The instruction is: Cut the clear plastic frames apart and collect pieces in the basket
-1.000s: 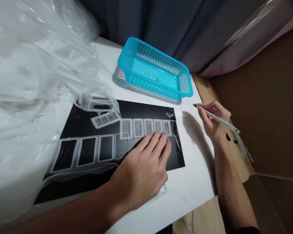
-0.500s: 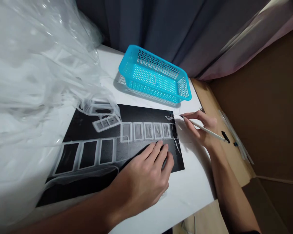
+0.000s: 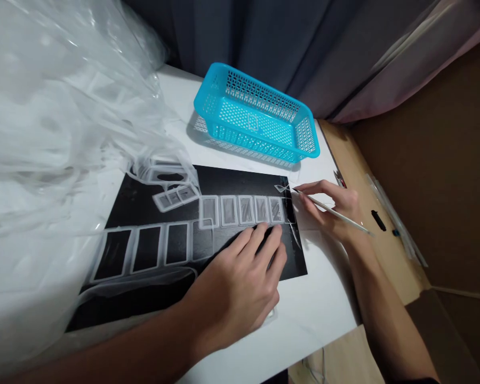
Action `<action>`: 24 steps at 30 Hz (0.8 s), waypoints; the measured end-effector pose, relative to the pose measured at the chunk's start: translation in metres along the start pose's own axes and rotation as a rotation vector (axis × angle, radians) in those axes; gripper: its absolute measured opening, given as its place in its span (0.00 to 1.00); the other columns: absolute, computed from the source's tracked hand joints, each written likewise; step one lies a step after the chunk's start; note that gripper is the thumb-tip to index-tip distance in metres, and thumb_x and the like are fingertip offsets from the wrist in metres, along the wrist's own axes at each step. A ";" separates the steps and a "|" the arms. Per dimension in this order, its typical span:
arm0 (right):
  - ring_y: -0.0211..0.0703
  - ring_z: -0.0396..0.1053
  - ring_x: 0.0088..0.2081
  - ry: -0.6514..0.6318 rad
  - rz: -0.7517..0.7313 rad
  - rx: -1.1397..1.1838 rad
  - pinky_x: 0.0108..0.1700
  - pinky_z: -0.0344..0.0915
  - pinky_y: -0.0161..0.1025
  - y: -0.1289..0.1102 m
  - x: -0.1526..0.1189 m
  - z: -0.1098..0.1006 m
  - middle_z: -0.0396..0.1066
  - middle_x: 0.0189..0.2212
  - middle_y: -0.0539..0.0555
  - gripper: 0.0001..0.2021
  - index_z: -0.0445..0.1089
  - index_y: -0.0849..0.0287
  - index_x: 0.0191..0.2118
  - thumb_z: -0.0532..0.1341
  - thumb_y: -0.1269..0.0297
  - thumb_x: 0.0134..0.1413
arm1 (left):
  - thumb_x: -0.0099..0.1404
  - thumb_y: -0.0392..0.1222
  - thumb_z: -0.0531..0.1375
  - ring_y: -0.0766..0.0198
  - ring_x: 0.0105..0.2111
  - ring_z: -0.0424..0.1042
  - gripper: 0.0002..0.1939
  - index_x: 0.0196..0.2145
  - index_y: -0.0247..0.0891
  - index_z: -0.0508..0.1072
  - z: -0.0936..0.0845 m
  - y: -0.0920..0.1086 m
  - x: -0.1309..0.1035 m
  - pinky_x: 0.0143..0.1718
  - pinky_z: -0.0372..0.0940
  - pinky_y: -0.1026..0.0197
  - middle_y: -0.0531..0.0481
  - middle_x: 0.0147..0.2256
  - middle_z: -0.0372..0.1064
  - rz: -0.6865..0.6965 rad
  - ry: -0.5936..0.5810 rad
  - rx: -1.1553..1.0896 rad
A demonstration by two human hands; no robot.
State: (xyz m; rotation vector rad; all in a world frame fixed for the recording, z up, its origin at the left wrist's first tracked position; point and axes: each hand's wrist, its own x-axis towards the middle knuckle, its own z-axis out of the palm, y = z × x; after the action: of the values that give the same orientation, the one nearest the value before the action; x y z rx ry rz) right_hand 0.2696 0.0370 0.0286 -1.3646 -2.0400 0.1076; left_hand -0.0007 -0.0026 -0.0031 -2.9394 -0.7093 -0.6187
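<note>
My right hand point(image 3: 331, 205), at the right end of a black sheet point(image 3: 236, 184), pinches a slim white pen-like tool point(image 3: 336, 213) with a dark pointed tip. That tip is beside a small clear film sliver point(image 3: 280, 188) near the sheet's right edge; I cannot tell whether they touch. My left hand point(image 3: 248, 266) lies palm down on the lower part of the sheet, fingers bent and slightly apart. Just past its fingertips runs a row of clear rectangular film frames point(image 3: 246, 209). Larger clear frames point(image 3: 147, 248) lie to the left.
Crumpled clear plastic point(image 3: 64, 133) covers the left side and overlaps the sheet. Behind the sheet a blue perforated basket point(image 3: 256, 114) stands on the white table point(image 3: 316, 320). A cardboard surface point(image 3: 368, 197) at the right bears a black object point(image 3: 378, 220). A dark curtain point(image 3: 264, 37) hangs behind.
The view has shifted slightly. My left hand's fingers have spread a little and reach nearer the row of frames. The tool stays in my right hand, its tip still near the sheet's right edge.
</note>
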 end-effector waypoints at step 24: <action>0.46 0.85 0.39 -0.062 -0.075 0.065 0.42 0.82 0.43 -0.014 -0.001 0.003 0.86 0.41 0.52 0.07 0.80 0.50 0.45 0.69 0.71 0.68 | 0.76 0.45 0.55 0.32 0.63 0.75 0.27 0.61 0.20 0.75 -0.002 -0.002 0.001 0.62 0.66 0.39 0.25 0.63 0.74 0.052 -0.005 -0.042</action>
State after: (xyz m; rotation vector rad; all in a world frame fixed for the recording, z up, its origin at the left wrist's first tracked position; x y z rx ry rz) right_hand 0.2571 0.0307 0.0321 -1.2581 -2.1176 0.1845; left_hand -0.0014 -0.0006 -0.0012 -2.9886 -0.6256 -0.6293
